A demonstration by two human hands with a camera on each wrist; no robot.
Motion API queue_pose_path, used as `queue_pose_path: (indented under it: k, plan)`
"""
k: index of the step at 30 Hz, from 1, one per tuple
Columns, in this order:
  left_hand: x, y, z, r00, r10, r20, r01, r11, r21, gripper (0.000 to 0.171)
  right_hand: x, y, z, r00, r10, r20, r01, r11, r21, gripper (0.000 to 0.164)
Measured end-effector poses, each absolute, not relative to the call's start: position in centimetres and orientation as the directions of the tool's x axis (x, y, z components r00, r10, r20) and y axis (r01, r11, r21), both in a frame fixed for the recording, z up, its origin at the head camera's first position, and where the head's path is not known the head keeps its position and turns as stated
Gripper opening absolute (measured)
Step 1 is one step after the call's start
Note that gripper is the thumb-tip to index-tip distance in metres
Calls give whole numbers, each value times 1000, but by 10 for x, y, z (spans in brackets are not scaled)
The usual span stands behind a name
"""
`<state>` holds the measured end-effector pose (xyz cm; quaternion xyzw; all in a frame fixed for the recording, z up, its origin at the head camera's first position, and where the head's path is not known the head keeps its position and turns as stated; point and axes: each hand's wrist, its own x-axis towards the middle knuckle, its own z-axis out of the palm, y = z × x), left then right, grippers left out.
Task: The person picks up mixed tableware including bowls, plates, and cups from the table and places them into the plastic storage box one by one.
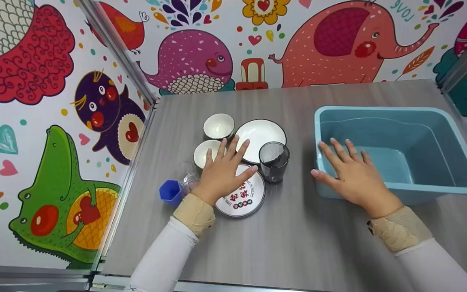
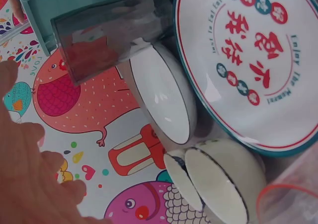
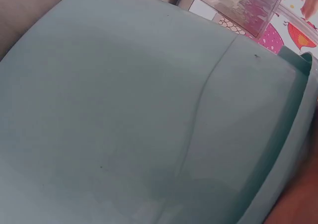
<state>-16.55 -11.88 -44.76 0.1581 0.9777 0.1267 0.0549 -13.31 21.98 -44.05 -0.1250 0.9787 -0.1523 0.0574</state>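
So, head view: the left hand (image 1: pixel 221 174) hangs over the bowls (image 1: pixel 219 126) and lettered plate (image 1: pixel 240 200) on the bench (image 1: pixel 290 247), fingers (image 1: pixel 242 150) splayed and gripping nothing, right hand (image 1: pixel 353 174) the same at the blue tub (image 1: pixel 379 132). Left wrist: the smoky glass (image 2: pixel 114 33) sits by the plate, so a careless sideways swipe could probably topple it. Right wrist's mostly tub; can't tell if they touch.

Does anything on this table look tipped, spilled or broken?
Nothing clearly stands out: the plates lie flat, the bowls, dark glass and tub stand upright, and no spill or breakage shows. The clear item by the left hand is too indistinct to judge.
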Motion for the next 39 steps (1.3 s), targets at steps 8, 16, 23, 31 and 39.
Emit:
queue_pose_path:
  k: [8,16,23,31,39]
  plan:
    - [-165,-120,-447,-940,336,-65,308,913,269,81,-122,223,-438,-968,-249,-42,-224,924,-310,83]
    - [-166,-122,-449,-940,337,-46,309,901,304,74,-112,235,-439,-970,-235,60,-241,913,-330,79]
    - [-166,-123,-450,-946,325,-11,306,901,308,66,-101,248,-443,-962,-217,168,-266,889,-374,66]
    - [-162,-126,-452,-958,286,36,282,906,315,53,-96,265,-445,-942,-267,205,-326,873,-362,37]
    - [-156,-131,-461,-954,297,29,292,906,308,44,-98,272,-444,-941,-311,134,-338,877,-341,14]
